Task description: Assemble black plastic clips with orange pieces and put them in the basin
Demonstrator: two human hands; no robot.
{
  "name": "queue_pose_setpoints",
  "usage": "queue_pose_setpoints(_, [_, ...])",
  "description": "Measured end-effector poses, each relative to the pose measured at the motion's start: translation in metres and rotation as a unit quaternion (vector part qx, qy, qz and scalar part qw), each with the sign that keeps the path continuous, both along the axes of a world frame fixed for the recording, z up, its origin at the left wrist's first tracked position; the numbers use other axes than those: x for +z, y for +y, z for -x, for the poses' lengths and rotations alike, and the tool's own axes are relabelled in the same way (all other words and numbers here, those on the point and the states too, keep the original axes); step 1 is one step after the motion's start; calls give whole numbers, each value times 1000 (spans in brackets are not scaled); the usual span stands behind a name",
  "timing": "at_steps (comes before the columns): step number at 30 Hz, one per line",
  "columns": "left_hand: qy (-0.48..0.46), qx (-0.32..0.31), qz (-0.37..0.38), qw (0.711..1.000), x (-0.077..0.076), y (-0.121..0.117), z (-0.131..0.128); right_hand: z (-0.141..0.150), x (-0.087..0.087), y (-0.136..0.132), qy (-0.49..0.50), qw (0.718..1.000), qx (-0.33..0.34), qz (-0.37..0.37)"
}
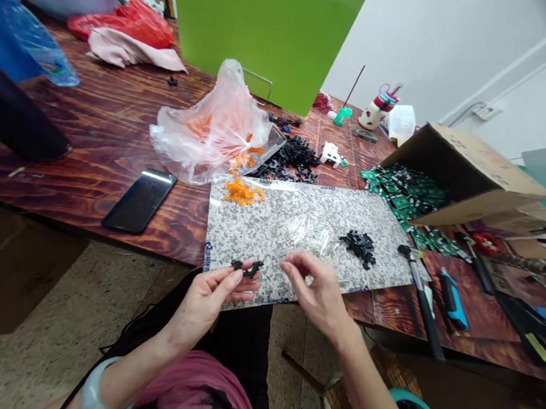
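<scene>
Between the thumb and fingers of my left hand [221, 290] is a small black plastic part [251, 270], bent in shape, held over the near edge of the speckled board [271, 229]. My right hand [311, 286] is just to its right, thumb and index finger pinched together. Whatever it grips, if anything, is too small to make out. Beyond the right hand lies a loose pile of thin, shiny metal pins [306, 230]. A heap of black plastic parts [359, 247] is on the board's right side, and orange plastic parts [242, 192] lie at its far left corner.
Left of the board lies a phone [139, 201]. Behind it are a plastic bag [217, 127] and more black parts [295, 159]. A cardboard box [469, 172] spills green circuit boards [404, 193] at right, near a hammer [421, 298] and a blue-handled cutter [454, 301].
</scene>
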State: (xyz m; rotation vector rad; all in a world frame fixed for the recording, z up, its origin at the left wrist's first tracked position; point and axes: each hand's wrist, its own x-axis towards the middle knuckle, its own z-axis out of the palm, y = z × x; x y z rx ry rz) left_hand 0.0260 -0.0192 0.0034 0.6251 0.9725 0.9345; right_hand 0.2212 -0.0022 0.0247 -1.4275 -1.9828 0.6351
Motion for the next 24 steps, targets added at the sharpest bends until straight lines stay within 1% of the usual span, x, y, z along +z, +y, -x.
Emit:
queue_pose_setpoints(1, [-7,1,-11,1000,-1,0,-1,10,2,-9,39,999,-4,1])
queue_pose_setpoints(3, [-19,-1,-30,999,-1,-1,-2,30,4,-24,77,997,-4,-1])
queue_pose_setpoints(5, [-26,-2,-46,999,-1,-2,-3,43,2,-32,86,996,-6,-9])
queue_pose_setpoints(7, [-31,-7,-57,998,-1,-2,-4,51,-1,-34,82,996,-11,-19])
queue_pose_setpoints(11, [-32,-14,-64,997,0,-4,-3,53,-4,-32,74,997,-18,-26])
queue_pose_setpoints(19, [-35,-6,-59,998,4,-10,-2,54,-2,-37,69,997,-22,-24])
queue_pose_setpoints(24, [26,-6,-63,998,2,-12,-4,56,-2,-39,67,997,-32,-19])
